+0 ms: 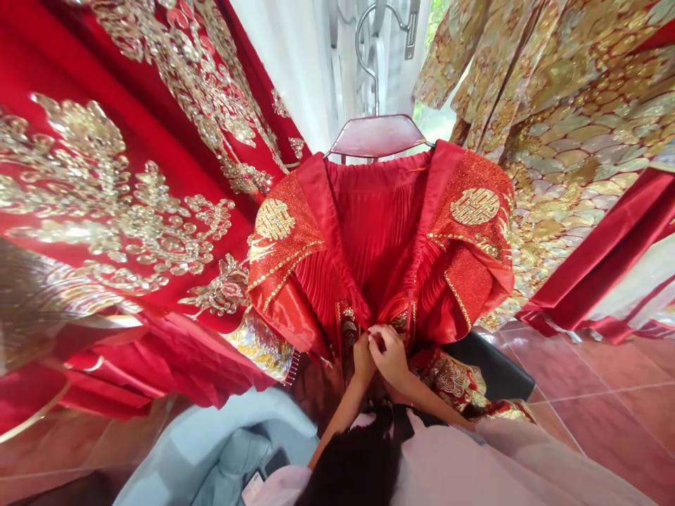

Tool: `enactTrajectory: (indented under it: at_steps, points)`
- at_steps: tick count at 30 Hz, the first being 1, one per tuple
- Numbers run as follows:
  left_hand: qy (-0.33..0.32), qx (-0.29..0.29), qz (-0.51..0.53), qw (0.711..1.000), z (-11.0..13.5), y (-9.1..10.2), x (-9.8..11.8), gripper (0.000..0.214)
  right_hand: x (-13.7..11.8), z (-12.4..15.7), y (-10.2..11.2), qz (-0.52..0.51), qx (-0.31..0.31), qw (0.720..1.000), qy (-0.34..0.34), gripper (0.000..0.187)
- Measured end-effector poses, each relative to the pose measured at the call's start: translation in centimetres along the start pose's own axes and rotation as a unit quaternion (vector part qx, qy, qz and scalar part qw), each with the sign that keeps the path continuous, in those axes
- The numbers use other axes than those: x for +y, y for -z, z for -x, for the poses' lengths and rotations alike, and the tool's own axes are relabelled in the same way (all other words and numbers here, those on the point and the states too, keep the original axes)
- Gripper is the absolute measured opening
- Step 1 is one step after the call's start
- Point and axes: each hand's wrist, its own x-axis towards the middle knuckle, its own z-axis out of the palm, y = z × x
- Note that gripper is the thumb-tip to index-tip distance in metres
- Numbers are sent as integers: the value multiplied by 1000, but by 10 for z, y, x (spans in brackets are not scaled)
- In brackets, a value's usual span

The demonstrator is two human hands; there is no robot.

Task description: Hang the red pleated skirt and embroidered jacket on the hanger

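A red jacket [472, 242] with gold embroidered emblems, beaded trim and pleated panels hangs from a hanger [380, 133]. Its front lies apart at the neck and narrows to a point low in the middle. There my left hand [363, 358] pinches the front edge of the jacket. Right beside it, touching it, my right hand [391, 355] has its thumb and fingers bent together at the same spot. Whatever small part lies between the fingertips is hidden. Both forearms reach up from the bottom of the view.
Red cloth with sequin embroidery [174, 232] hangs on the left, and a gold patterned garment [574, 154] on the right. A pale blue chair [184, 450] stands at lower left with phone-like objects on it. A dark seat [503, 369] and red floor tiles [622, 393] are at right.
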Motion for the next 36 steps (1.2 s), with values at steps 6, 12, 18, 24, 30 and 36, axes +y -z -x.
enactTrajectory:
  at_steps: [6, 12, 18, 24, 30, 36]
  points:
    - [28, -6, 7, 1000, 6, 7, -8, 15, 41, 25, 1, -22, -131, 980, -149, 17]
    - [41, -12, 32, 999, 10, 12, -6, 17, 34, 4, 1, 6, -178, 969, -171, 18]
    - [36, -37, 58, 997, 3, 13, -4, 19, 31, 6, -3, 4, -155, 963, -220, 22]
    - [47, -43, 73, 995, 2, 7, 3, 18, 30, 10, 2, -96, -119, 943, -294, 29]
    - [68, -60, 98, 991, 4, -3, 4, 27, 24, 5, 0, -262, -138, 878, -377, 42]
    - [81, -58, 109, 989, 2, -4, 9, 33, 9, -6, -2, -331, -87, 842, -418, 33]
